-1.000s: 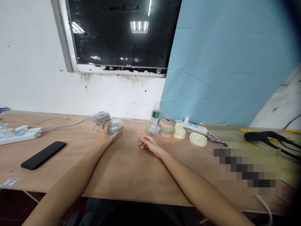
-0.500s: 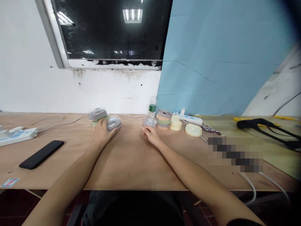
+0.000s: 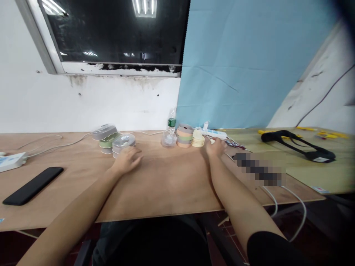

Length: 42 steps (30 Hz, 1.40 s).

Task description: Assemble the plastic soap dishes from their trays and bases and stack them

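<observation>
My left hand (image 3: 128,160) lies on the wooden table (image 3: 166,181) with its fingers loosely spread and holds nothing. It is just in front of a grey-lidded round container (image 3: 124,141), apart from it. Behind that stand stacked lidded containers (image 3: 104,134), grey over green. My right hand (image 3: 216,147) reaches far right, palm down, beside a stack of pale yellow lids (image 3: 198,138) and a white power strip (image 3: 214,133). Its fingers are hidden, and I cannot tell what is under it.
A clear water bottle (image 3: 170,133) and stacked coloured bowls (image 3: 184,136) stand at the back. A black phone (image 3: 32,180) and another power strip (image 3: 9,161) lie at the left. A black strap-like object (image 3: 298,145) rests on a green mat (image 3: 318,166). White cables (image 3: 280,201) hang off the front edge.
My left hand has let go of the grey-lidded container and drawn back onto the table. My right hand has moved right, over the spot where a single yellow lid lay. The view has swung right.
</observation>
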{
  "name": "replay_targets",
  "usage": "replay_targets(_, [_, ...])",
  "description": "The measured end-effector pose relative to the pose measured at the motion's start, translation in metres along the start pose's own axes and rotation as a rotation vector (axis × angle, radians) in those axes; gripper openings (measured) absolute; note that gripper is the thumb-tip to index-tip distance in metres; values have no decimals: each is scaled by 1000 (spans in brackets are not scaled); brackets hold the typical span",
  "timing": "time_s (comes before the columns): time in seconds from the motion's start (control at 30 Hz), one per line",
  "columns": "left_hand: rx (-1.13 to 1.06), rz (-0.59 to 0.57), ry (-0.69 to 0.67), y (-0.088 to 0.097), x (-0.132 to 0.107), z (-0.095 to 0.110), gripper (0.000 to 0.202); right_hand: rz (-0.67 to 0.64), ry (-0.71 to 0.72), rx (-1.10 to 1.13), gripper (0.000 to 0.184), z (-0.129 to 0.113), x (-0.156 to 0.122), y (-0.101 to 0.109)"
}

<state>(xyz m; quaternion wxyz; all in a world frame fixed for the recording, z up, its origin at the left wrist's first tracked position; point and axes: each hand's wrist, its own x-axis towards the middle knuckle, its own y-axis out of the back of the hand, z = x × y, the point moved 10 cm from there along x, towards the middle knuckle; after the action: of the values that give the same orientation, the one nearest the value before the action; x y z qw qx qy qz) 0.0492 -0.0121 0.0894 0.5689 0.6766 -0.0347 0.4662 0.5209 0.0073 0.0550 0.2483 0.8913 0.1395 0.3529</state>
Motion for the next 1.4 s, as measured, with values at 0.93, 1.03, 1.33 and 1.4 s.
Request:
replay_targets(0.93, [-153,-387,195,-50,-12,-19,40,-9,-274,6,22,45,4,-12])
replay_targets(1.03, [-161,-385,200,-51,-12,-21,40,190,-257,155,22,38,4,9])
replay_targets(1.33, [-184,-390,244,-53,-15,-27,48,393,220,684,29,-72,-25,68])
replay_targets(1.4, [-212,-385,278,-52,-16,-29,59,289,274,690,36,-103,-49,68])
